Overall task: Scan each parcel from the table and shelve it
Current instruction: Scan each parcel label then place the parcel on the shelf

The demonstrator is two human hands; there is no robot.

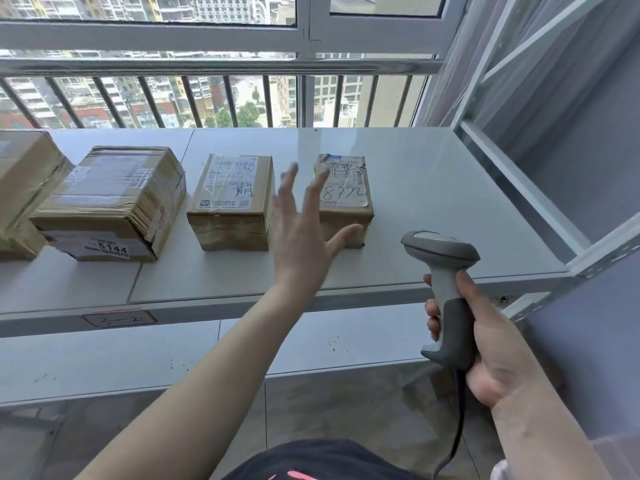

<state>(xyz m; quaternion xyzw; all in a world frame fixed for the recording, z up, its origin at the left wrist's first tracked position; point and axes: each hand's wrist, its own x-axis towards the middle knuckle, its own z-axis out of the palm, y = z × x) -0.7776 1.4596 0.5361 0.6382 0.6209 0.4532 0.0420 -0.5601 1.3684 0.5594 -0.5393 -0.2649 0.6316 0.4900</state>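
Here the small parcel marked 8772 [344, 199] sits mid-frame on the grey shelf surface [433, 202], rightmost in a row of cartons. The left hand [304, 233], fingers spread, hovers just before it, holding nothing. The right hand [498, 344], lower right, grips the barcode scanner [446, 289]. Likely step: taking this parcel; next, turn its label toward the scanner.
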